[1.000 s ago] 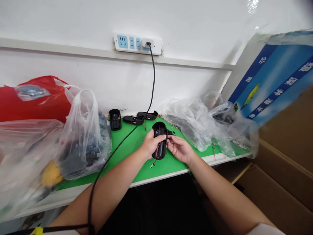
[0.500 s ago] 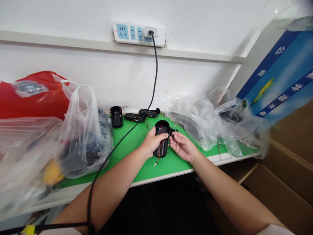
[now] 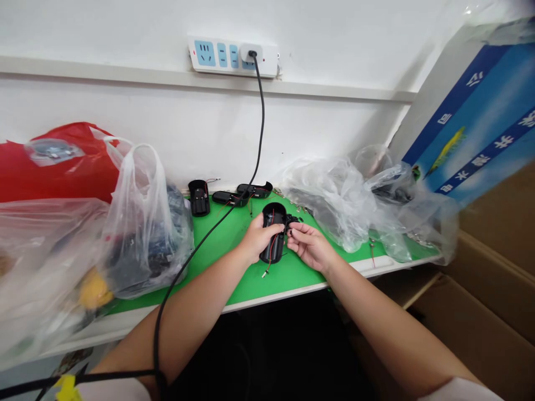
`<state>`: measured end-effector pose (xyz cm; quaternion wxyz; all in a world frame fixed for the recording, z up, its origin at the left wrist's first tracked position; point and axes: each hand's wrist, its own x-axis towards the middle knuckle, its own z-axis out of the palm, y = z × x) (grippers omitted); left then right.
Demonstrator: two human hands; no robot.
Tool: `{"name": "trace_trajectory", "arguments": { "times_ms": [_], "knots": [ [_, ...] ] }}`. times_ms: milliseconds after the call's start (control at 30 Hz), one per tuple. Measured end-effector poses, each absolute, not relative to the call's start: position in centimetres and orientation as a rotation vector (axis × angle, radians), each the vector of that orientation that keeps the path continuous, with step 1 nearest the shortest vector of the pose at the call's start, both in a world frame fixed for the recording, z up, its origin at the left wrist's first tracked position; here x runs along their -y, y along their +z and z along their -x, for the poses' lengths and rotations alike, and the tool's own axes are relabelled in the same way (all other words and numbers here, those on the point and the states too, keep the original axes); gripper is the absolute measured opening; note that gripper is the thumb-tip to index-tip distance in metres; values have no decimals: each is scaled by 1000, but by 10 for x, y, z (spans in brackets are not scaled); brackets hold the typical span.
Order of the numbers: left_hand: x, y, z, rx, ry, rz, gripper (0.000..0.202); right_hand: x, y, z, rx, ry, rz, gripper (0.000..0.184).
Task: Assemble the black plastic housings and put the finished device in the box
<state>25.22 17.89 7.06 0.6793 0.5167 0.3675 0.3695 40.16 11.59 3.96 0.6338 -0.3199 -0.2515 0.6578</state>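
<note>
My left hand (image 3: 256, 240) is closed round a black plastic housing (image 3: 273, 248) held upright over the green mat (image 3: 234, 239). Red and black wires (image 3: 270, 262) hang from the housing down to the mat. My right hand (image 3: 307, 244) is beside it on the right, its fingertips pinched on a small black part (image 3: 291, 223) at the housing's upper edge. Three more black housing pieces (image 3: 228, 196) lie at the back of the mat near the wall.
A black cable (image 3: 234, 206) runs from the wall power strip (image 3: 232, 55) across the mat and over my left arm. Clear bags of parts (image 3: 142, 234) and a red bag (image 3: 62, 167) crowd the left. Crumpled clear bags (image 3: 355, 206), a blue-printed box (image 3: 472, 128) and cardboard (image 3: 493, 289) stand right.
Both hands stay on the housing and have drifted slightly up and back on the mat. My right fingers have shifted at the small part. The camera view has moved a little.
</note>
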Motion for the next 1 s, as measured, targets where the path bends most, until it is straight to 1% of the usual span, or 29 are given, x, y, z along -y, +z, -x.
{"name": "trace_trajectory", "arguments": {
  "times_ms": [67,133,267,400,500,700,1000],
  "knots": [
    [-179,71,-252,-818,821,-1121,33,-116,39,-402,552,1498,766,25],
    [-178,72,-252,-804,821,-1091,34,-116,38,-402,535,1497,789,23],
    [-178,71,-251,-773,845,-1111,45,-116,37,-401,541,1483,814,22],
    [-178,67,-251,-761,839,-1173,51,-115,37,-398,576,1448,807,27],
    [-178,65,-252,-764,847,-1218,52,-115,37,-397,585,1434,803,30],
    [-177,64,-252,-770,841,-1252,53,-115,38,-396,609,1415,806,19],
    [-178,62,-253,-769,819,-1264,51,-115,36,-396,619,1379,799,22]
  ]
}}
